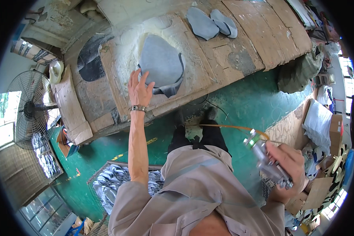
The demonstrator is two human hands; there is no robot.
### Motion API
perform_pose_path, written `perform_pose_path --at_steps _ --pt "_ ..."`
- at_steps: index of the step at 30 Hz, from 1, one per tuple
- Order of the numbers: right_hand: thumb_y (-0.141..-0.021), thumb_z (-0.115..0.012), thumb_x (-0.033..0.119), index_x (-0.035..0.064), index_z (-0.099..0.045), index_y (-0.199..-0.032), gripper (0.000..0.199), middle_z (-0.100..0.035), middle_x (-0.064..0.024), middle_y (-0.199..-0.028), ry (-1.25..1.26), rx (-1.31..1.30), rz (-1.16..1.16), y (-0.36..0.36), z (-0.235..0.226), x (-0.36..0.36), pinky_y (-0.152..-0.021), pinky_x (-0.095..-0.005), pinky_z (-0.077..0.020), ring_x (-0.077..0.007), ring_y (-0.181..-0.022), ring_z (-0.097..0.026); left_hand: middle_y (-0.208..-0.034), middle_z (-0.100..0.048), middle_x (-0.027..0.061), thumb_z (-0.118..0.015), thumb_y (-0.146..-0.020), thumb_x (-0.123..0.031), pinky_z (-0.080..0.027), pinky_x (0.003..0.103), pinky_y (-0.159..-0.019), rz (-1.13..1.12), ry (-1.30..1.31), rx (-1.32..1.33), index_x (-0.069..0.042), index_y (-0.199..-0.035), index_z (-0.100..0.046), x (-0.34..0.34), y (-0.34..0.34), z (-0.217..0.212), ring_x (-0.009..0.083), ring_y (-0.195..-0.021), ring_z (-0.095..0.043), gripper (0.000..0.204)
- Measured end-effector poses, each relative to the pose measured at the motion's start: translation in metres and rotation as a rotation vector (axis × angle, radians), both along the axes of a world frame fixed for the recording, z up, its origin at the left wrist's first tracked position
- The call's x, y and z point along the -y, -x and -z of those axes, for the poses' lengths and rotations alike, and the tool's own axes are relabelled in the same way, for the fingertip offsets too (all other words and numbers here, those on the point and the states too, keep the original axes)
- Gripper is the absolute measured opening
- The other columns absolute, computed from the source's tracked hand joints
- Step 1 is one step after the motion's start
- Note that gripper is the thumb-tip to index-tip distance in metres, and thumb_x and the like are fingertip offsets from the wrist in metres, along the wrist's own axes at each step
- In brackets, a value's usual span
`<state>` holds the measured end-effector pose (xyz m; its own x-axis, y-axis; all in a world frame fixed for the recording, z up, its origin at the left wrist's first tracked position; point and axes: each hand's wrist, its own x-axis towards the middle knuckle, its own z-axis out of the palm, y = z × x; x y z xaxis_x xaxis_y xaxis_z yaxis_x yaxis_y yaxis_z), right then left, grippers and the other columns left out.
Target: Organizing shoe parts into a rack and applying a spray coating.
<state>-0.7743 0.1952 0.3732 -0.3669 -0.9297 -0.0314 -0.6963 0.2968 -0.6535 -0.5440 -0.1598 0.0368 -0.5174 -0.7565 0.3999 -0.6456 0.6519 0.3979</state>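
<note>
My left arm (138, 145) reaches almost straight out, bare from the elbow, with the forearm short of the tabletop (208, 76) and the wrist (139, 108) just past its near edge. My left hand (141, 92) is over the tabletop, back turned up, its fingers (135, 82) parted and slightly bent, the thumb out to the right. My right hand (290, 163) is well apart from the tabletop, on my side of it and off to the right. There the elbow is bent, and my fingers curl round in a closed grip.
</note>
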Motion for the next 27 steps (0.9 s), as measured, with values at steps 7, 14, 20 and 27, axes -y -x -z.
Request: perform_pose_path --at_steps 7,14,20,27 --pt "-0.083 -0.069 0.022 0.0005 -0.070 -0.126 0.048 -0.063 -0.0147 -0.079 0.055 -0.025 0.052 0.063 0.013 0.002 -0.064 -0.0330 -0.0474 -0.0266 -0.069 -0.064 -0.125 -0.067 0.0049 -0.085 -0.067 -0.015 -0.040 0.049 -0.110 -0.041 0.028 -0.040 -0.014 -0.098 -0.080 0.014 0.015 0.012 0.0324 -0.133 -0.052 0.032" --pt "-0.081 -0.065 0.022 0.0012 -0.061 -0.137 0.060 -0.066 -0.0192 -0.093 0.137 0.247 -0.025 0.147 0.033 -0.020 -0.070 -0.0341 -0.0510 -0.0347 -0.082 -0.068 -0.119 -0.067 0.0033 -0.085 -0.066 -0.014 -0.042 0.047 -0.107 0.014 0.093 0.139 -0.013 -0.083 -0.078 0.022 0.077 -0.103 0.0305 -0.128 -0.056 0.019" --pt "-0.074 -0.069 -0.001 0.0023 -0.061 -0.137 0.064 -0.069 -0.0191 -0.099 0.182 0.323 0.042 0.194 0.081 -0.042 -0.073 -0.0381 -0.0539 -0.0369 -0.084 -0.068 -0.117 -0.068 0.0040 -0.084 -0.069 -0.018 -0.045 0.046 -0.099 0.170 0.211 0.233 -0.011 -0.087 -0.077 0.040 0.221 -0.215 0.0285 -0.115 -0.061 0.020" --pt "-0.070 -0.072 -0.005 0.0040 -0.059 -0.140 0.072 -0.069 -0.0147 -0.100 0.087 0.333 0.196 0.234 0.123 -0.076 -0.074 -0.0400 -0.0530 -0.0363 -0.087 -0.067 -0.107 -0.068 0.0075 -0.085 -0.075 -0.022 -0.049 0.041 -0.092 0.249 0.349 0.002 -0.011 -0.091 -0.079 0.059 0.415 -0.257 0.0283 -0.107 -0.063 0.019"
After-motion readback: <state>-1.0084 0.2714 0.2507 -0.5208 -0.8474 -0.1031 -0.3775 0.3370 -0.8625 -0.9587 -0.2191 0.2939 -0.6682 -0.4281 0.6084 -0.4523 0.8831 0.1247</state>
